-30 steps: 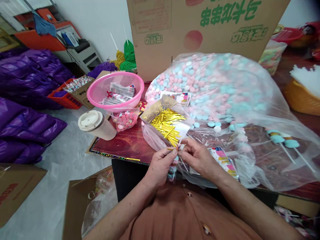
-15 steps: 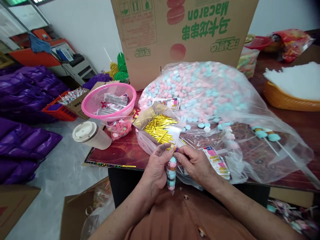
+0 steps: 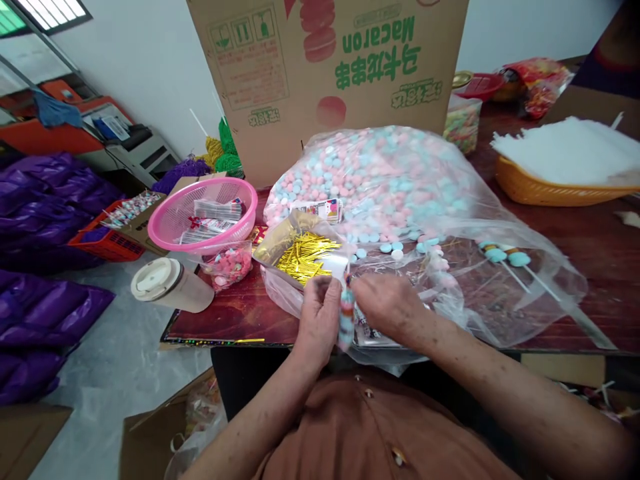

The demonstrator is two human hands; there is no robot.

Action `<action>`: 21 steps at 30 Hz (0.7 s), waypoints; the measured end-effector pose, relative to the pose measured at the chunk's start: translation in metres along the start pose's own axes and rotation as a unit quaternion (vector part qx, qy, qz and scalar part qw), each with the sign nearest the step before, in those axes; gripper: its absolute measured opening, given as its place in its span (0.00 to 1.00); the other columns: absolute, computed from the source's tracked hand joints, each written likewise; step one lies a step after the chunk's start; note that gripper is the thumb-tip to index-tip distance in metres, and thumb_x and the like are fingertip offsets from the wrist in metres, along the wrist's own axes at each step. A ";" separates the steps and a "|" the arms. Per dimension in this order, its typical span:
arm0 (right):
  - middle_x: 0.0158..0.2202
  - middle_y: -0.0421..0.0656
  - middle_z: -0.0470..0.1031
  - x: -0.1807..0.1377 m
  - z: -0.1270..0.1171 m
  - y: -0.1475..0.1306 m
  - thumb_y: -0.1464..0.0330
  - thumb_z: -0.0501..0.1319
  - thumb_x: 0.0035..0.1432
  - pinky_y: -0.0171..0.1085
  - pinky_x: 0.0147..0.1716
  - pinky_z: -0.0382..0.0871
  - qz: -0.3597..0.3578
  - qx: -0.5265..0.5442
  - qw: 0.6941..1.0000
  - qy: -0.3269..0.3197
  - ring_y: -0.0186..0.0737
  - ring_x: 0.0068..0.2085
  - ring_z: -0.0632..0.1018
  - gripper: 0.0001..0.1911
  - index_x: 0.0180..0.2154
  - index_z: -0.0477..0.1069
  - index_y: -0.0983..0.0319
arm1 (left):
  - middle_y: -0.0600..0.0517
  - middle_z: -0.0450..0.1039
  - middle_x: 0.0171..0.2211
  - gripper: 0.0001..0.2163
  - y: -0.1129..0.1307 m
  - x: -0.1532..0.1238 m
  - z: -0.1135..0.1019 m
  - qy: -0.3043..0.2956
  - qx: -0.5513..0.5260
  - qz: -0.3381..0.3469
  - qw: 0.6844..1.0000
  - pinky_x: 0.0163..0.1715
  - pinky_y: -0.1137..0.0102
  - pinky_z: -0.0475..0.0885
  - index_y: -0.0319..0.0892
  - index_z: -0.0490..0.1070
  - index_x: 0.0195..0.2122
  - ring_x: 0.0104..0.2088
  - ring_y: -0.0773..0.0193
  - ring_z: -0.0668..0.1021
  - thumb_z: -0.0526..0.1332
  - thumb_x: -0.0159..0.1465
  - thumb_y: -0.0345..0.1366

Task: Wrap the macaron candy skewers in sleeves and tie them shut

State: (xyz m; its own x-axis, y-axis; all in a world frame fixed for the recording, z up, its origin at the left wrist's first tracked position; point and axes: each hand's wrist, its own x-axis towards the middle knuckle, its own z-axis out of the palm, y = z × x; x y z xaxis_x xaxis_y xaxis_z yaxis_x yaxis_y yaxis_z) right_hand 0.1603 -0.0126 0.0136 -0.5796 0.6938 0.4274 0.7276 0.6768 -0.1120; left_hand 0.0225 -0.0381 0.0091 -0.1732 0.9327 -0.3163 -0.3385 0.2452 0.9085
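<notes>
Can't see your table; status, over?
Left hand, right hand at top of slim blue-and-pink candy stick. Open box of shiny gold strips just beyond. Nothing visibly blocking.

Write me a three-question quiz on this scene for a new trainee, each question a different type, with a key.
1. Fill in: The large cardboard box behind the bag of candies shows the English word ____, printed upside down.
2. True or false: The candy skewer is between the left hand and the right hand.
3. Which is nearest the person wearing the camera?
A. The pink basket
B. The lidded cup
C. The orange basket

Key:
1. Macaron
2. True
3. B
</notes>
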 end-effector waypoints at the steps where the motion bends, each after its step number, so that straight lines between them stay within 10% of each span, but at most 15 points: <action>1: 0.24 0.46 0.70 0.002 -0.004 0.002 0.74 0.49 0.58 0.36 0.26 0.54 0.037 -0.018 0.998 0.041 0.38 0.27 0.69 0.11 0.28 0.67 0.64 | 0.57 0.71 0.25 0.19 0.004 0.000 -0.001 0.005 0.022 0.020 1.000 0.23 0.78 0.66 0.43 0.67 0.38 0.23 0.72 0.72 0.66 0.49 0.47; 5: 0.20 0.43 0.67 0.002 -0.008 -0.011 0.73 0.48 0.57 0.36 0.25 0.52 0.043 0.041 0.991 0.119 0.36 0.24 0.66 0.13 0.23 0.64 0.62 | 0.52 0.72 0.22 0.27 0.038 0.003 -0.011 -0.133 0.000 -0.139 0.981 0.25 0.72 0.68 0.41 0.67 0.43 0.23 0.64 0.75 0.57 0.52 0.58; 8: 0.19 0.40 0.64 -0.001 0.000 -0.019 0.73 0.48 0.55 0.34 0.22 0.52 0.077 0.212 0.973 0.057 0.34 0.22 0.64 0.11 0.22 0.61 0.61 | 0.53 0.71 0.18 0.30 0.065 0.009 -0.030 -0.191 -0.072 -0.109 0.973 0.31 0.63 0.71 0.45 0.70 0.42 0.24 0.59 0.76 0.49 0.53 0.64; 11: 0.18 0.37 0.60 0.001 0.001 -0.015 0.71 0.49 0.55 0.31 0.22 0.53 0.252 0.336 0.903 0.089 0.31 0.22 0.63 0.11 0.22 0.58 0.61 | 0.51 0.72 0.15 0.32 0.065 0.012 -0.048 -0.226 0.044 -0.085 0.969 0.43 0.54 0.68 0.41 0.75 0.36 0.29 0.54 0.78 0.44 0.56 0.62; 17: 0.20 0.36 0.61 0.007 -0.001 -0.033 0.70 0.51 0.55 0.30 0.24 0.55 0.280 0.510 0.811 0.058 0.30 0.25 0.62 0.10 0.22 0.58 0.62 | 0.48 0.72 0.48 0.19 0.018 0.005 -0.030 -0.219 0.173 -0.071 0.957 0.57 0.60 0.56 0.42 0.70 0.48 0.55 0.55 0.66 0.53 0.62 0.47; 21: 0.18 0.33 0.58 0.012 0.003 -0.041 0.67 0.53 0.54 0.29 0.20 0.54 0.354 0.659 0.662 0.045 0.27 0.20 0.59 0.10 0.21 0.58 0.62 | 0.47 0.72 0.47 0.19 0.014 0.000 -0.012 -0.202 0.102 -0.064 0.972 0.53 0.60 0.61 0.42 0.67 0.51 0.52 0.56 0.69 0.52 0.63 0.45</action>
State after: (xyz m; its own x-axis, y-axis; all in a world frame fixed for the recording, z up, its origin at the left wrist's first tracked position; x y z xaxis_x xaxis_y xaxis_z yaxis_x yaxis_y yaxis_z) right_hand 0.1222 -0.0312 0.0204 -0.1969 0.9746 -0.1065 -0.1812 -0.1429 -0.9730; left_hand 0.0069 -0.0375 0.0181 0.2485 0.9089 -0.3349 -0.1349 0.3749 0.9172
